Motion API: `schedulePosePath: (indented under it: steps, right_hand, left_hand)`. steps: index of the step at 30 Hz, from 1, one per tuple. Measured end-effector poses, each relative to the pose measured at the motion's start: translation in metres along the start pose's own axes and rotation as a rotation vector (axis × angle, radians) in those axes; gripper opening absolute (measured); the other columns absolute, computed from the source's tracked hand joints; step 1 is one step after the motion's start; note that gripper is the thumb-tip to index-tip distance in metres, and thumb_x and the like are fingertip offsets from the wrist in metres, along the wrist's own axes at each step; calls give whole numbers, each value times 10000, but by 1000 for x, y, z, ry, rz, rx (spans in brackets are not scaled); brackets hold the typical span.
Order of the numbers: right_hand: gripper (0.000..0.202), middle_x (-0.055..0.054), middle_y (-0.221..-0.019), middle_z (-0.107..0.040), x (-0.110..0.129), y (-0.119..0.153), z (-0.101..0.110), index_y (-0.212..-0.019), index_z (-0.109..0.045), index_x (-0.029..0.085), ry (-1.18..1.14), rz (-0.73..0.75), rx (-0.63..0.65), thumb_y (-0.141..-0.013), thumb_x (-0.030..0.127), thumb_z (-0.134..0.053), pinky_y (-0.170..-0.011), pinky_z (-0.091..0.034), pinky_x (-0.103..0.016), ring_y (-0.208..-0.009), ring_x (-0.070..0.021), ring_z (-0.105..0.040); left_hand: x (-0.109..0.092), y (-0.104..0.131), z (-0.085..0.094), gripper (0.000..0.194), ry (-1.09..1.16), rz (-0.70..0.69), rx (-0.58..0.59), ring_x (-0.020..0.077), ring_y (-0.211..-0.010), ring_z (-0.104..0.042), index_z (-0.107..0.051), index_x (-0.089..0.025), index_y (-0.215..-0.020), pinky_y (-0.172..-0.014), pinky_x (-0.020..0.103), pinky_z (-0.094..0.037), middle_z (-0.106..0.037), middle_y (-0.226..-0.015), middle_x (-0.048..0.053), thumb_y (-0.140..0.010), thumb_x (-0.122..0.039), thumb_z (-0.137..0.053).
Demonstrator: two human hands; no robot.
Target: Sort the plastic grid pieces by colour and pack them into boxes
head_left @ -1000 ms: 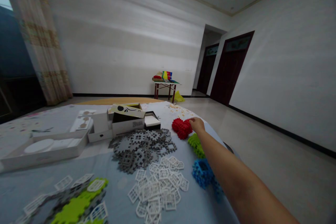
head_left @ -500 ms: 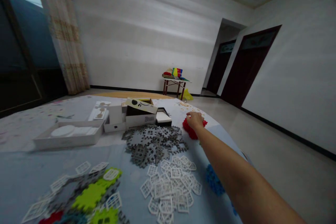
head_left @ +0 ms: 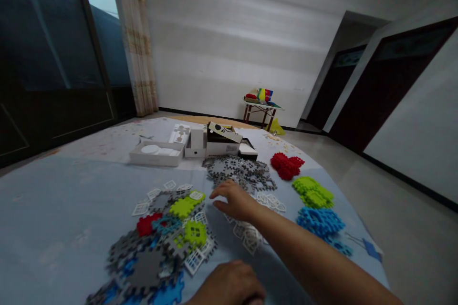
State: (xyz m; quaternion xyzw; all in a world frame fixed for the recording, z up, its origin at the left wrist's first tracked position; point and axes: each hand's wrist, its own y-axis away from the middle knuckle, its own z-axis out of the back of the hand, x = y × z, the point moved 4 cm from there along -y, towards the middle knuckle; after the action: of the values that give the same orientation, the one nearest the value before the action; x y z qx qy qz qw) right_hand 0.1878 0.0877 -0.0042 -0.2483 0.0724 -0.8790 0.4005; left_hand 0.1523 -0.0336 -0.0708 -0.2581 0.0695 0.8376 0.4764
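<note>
Above the white lattice pieces [head_left: 274, 201] hangs my right hand [head_left: 234, 198], thumb and fingers apart with nothing between them. It is just right of a mixed heap of toothed tiles, with green tiles [head_left: 195, 233], a red tile [head_left: 146, 225] and grey tiles [head_left: 145, 269]. My left hand [head_left: 229, 285] is at the bottom edge, its fingers curled and blurred; whether it holds anything is hidden. Beyond my right hand lies a grey tile pile [head_left: 239, 169]. Along the right stand red [head_left: 286, 166], green [head_left: 313, 191] and blue [head_left: 319, 221] piles.
An open white box [head_left: 157, 153], a small upright white box [head_left: 197, 139] and a lidded box [head_left: 223, 145] stand at the back of the round table. A small side table [head_left: 263, 105] is by the wall.
My right hand has left the red pile and moved left and nearer, over the white pieces. My left hand has come into view at the bottom. The view has turned left and tilted down.
</note>
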Motion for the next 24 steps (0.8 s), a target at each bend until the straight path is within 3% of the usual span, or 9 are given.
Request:
schedulePosePath:
  steps: [4,9,12,15,18,22,24]
  right_hand:
    - [189,-51,-976,-669,26,-7,-12,-945,-660,206,-8,18,25,-772,193,-586,-866,-370,-331,-958,-193,-539]
    - [242,-35,-1042,-656,29,-21,-32,-993,-646,214,41,27,65,-756,182,-607,-873,-364,-318,-992,-196,-531]
    - [233,-47,-1047,-651,29,-26,-51,-1004,-638,205,121,22,101,-776,231,-598,-833,-378,-311,-972,-210,-531]
    - [244,-43,-1047,-645,33,-27,-61,-1029,-621,232,183,-10,16,-799,289,-567,-815,-371,-341,-961,-225,-522]
    - [206,-21,-988,-665,40,-24,-59,-1003,-632,262,193,-31,-55,-813,278,-553,-829,-358,-349,-975,-216,-515]
    - [186,-17,-1001,-672,42,-14,-38,-979,-649,255,101,-62,-187,-833,256,-533,-875,-352,-330,-977,-186,-530]
    - [190,-11,-1025,-667,36,-4,-21,-984,-648,256,4,-102,-276,-835,241,-530,-889,-359,-309,-978,-167,-543]
  left_hand:
    - [-18,17,27,130,-221,-7,45,187,-773,-598,-635,-229,-834,-676,272,-445,-663,-823,24,-746,-305,-578]
    - [-31,39,108,181,-229,115,-140,165,-851,-575,-614,-228,-887,-760,289,-443,-646,-911,27,-830,-267,-446]
    - [-20,53,152,263,-262,213,-276,176,-974,-552,-607,-231,-985,-875,326,-410,-636,-1033,40,-859,-309,-390]
    - [10,68,178,341,-300,363,-362,182,-962,-566,-609,-225,-1019,-872,326,-415,-642,-1038,45,-866,-382,-347]
    - [53,87,190,432,-326,530,-434,208,-1000,-564,-607,-193,-1052,-897,329,-401,-638,-1082,67,-838,-472,-357]
    - [120,113,198,536,-341,622,-468,206,-1059,-536,-578,-161,-1097,-924,303,-373,-638,-1104,13,-798,-554,-370]
    - [149,125,201,554,-348,712,-497,192,-995,-561,-602,-166,-1032,-896,302,-385,-676,-1003,-42,-758,-599,-391]
